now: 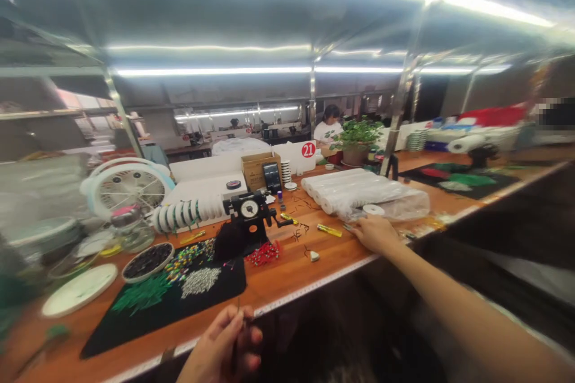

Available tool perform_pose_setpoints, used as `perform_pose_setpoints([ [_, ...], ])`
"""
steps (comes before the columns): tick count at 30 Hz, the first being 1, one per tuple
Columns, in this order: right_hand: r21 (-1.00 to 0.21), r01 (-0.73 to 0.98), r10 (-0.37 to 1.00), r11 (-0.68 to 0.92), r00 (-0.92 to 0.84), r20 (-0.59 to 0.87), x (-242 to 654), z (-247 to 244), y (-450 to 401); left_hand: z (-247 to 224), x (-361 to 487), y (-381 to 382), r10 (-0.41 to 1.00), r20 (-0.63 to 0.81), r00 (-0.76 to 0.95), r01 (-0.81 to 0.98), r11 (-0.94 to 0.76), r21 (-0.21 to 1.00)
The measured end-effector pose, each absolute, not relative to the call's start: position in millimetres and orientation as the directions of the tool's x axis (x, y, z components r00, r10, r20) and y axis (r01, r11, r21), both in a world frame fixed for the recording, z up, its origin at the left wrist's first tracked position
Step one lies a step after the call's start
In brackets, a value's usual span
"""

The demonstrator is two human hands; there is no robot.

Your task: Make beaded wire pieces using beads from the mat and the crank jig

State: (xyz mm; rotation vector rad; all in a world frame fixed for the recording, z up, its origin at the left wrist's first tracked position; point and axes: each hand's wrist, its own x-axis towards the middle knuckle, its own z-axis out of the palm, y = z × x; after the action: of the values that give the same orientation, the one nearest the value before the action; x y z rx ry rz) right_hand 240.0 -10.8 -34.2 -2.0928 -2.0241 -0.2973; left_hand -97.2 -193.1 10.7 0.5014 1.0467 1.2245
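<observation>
At the table's front edge, my left hand point(227, 335) is closed in a pinch, with a thin dark strand point(238, 306) poking up between thumb and fingers. My right hand point(375, 233) reaches out to the tabletop beside a clear plastic bag of white rolls point(345, 188). Its fingertips are at something small and greyish, too blurred to name, and I cannot make out whether they grip it. Just behind that hand lies a white spool point(374, 210). A yellow-handled tool point(329, 230) and short dark scraps point(299, 233) lie left of the right hand.
A black mat point(157, 323) bears green pieces point(141, 294), silvery bits point(200, 283) and coloured beads. Behind it stand a black winding device point(249, 209) with a row of spools, and a fan point(128, 185). Metal posts point(399, 108) rise from the bench; a person point(327, 125) sits beyond.
</observation>
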Motion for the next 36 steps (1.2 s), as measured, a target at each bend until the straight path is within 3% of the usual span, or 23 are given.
perform_pose_setpoints([
  [4, -0.032, 0.999, 0.961, 0.022, -0.012, 0.275, 226, -41, -18, 11, -85, -192, 0.948, -0.295, -0.12, -0.521, 0.193, 0.832],
  [10, -0.185, 0.977, 0.941, 0.106, -0.038, 0.336, 200, -33, -50, 9, -82, -185, 0.94, -0.323, -0.106, -0.587, 0.203, 0.784],
  [13, -0.42, 0.88, 0.943, 0.222, -0.084, 0.323, 172, -24, -90, 7, -77, -177, 0.964, -0.261, -0.051, -0.581, 0.184, 0.793],
  [15, -0.792, 0.544, 0.961, 0.277, -0.169, 0.22, 151, -18, -119, 5, -71, -170, 0.977, -0.212, -0.001, -0.573, 0.173, 0.801],
  [17, -0.976, 0.177, 0.945, 0.129, -0.319, 0.067, 130, -14, -143, 4, -64, -162, 0.984, -0.173, 0.045, -0.571, 0.167, 0.804],
  [20, -0.99, -0.056, 0.919, -0.129, -0.382, -0.098, 107, -14, -160, 4, -53, -151, 0.991, -0.122, 0.061, -0.57, 0.135, 0.811],
  [22, -0.982, -0.083, 0.923, -0.169, -0.363, -0.128, 101, -17, -159, 5, -49, -145, 0.994, -0.088, 0.068, -0.569, 0.111, 0.815],
  [36, -0.997, -0.021, 0.979, 0.072, -0.19, 0.075, 95, -23, -114, 9, -25, -114, 0.993, -0.036, 0.109, -0.539, 0.089, 0.838],
])
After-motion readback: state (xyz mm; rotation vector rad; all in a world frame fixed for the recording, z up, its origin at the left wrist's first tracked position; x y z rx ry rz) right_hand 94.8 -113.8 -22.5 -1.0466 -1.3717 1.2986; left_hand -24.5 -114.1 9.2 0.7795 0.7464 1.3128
